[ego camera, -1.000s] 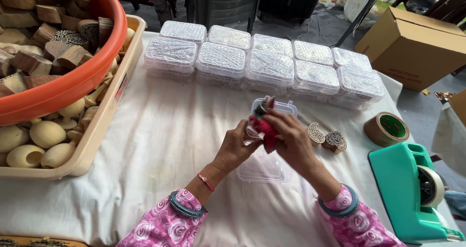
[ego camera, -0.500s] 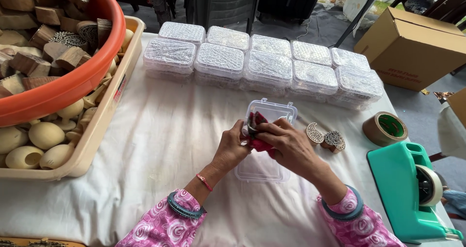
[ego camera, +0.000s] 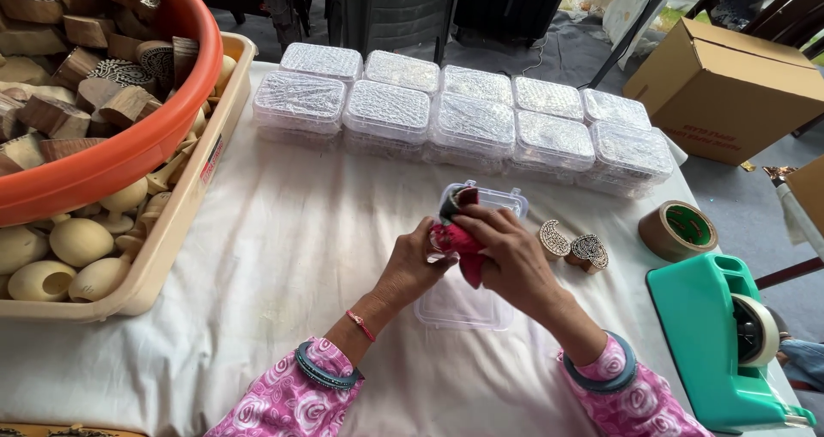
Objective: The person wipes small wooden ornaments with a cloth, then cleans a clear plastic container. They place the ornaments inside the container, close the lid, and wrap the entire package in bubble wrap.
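Observation:
My left hand [ego camera: 414,267] and my right hand [ego camera: 506,257] meet over an open clear plastic box [ego camera: 468,304] on the white cloth. Both hands grip a small red cloth bundle [ego camera: 455,238] with a dark wooden piece showing at its top. The fingers of both hands wrap around the bundle and hide most of it. Just right of my right hand lie two carved wooden stamp blocks [ego camera: 573,245] on the cloth.
Several closed clear boxes [ego camera: 468,115] stand in rows at the back. An orange basin of wooden blocks [ego camera: 129,145] sits over a beige tray [ego camera: 176,231] of wooden handles on the left. At right: brown tape roll [ego camera: 678,230], teal tape dispenser [ego camera: 717,342], cardboard box [ego camera: 730,85].
Both hands have lowered with the red bundle toward the open box. The fingers have shifted around the bundle.

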